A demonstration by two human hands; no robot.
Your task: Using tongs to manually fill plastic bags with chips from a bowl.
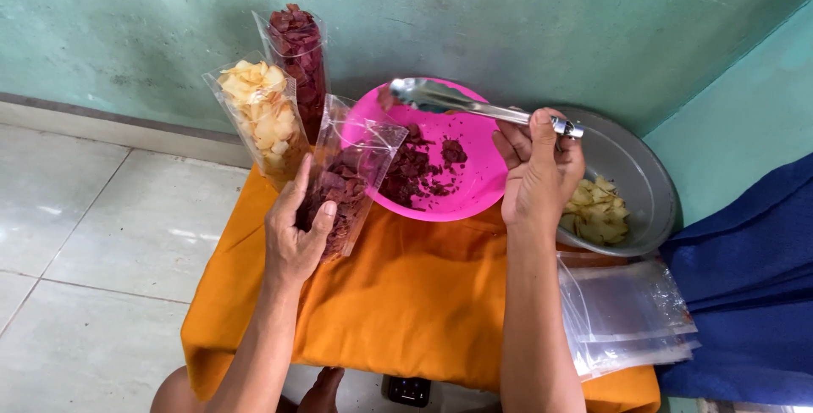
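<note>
Against the green wall, on the orange-draped worktop (406,294), the left hand (296,231) gripped an open clear bag of dark red chips (351,180) near the far-left corner, best held upright and steady while the right hand (539,171) clasped metal tongs (461,101) over the pink bowl (474,167).

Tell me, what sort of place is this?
Probably a home corner used for packing snacks by hand: a low table under an orange cloth on a tiled floor, bowls of chips, filled clear bags, and a stack of empty bags.
</note>
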